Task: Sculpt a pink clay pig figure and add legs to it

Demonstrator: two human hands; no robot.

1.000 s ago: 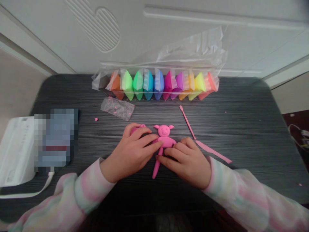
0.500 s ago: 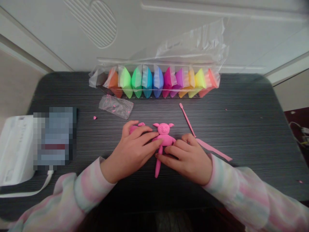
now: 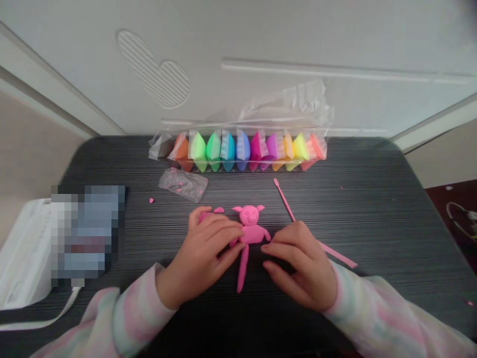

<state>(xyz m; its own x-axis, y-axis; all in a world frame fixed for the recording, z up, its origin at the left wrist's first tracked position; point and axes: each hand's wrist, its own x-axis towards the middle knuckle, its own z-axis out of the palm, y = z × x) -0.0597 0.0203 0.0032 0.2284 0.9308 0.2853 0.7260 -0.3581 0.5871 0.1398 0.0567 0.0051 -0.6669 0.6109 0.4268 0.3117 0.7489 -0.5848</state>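
A pink clay pig (image 3: 252,233) lies on the dark table, with eared head, snout, arms and one long leg visible. My left hand (image 3: 204,253) is closed at its left side, thumb and fingertips against the body and the top of the leg. Under those fingers, a pink clay lump (image 3: 204,217) is partly covered. To the right of the pig, my right hand (image 3: 303,266) is open, its fingers bent and apart, near the pig's arm. A thin pink modelling tool (image 3: 283,199) and a flat pink clay knife (image 3: 339,255) lie beyond and beside this hand.
Several coloured clay packs (image 3: 228,151) stand in a clear bag along the white panel at the back. A crumpled plastic wrapper (image 3: 183,184) with pink bits lies at left. Further left are a blurred phone (image 3: 93,228), a white box (image 3: 28,253) and a white cable (image 3: 48,323).
My right hand has drawn back to the right from the pig's leg, and its fingers have spread. My left hand stays at the pig. The whole view has shifted, so the table sits lower.
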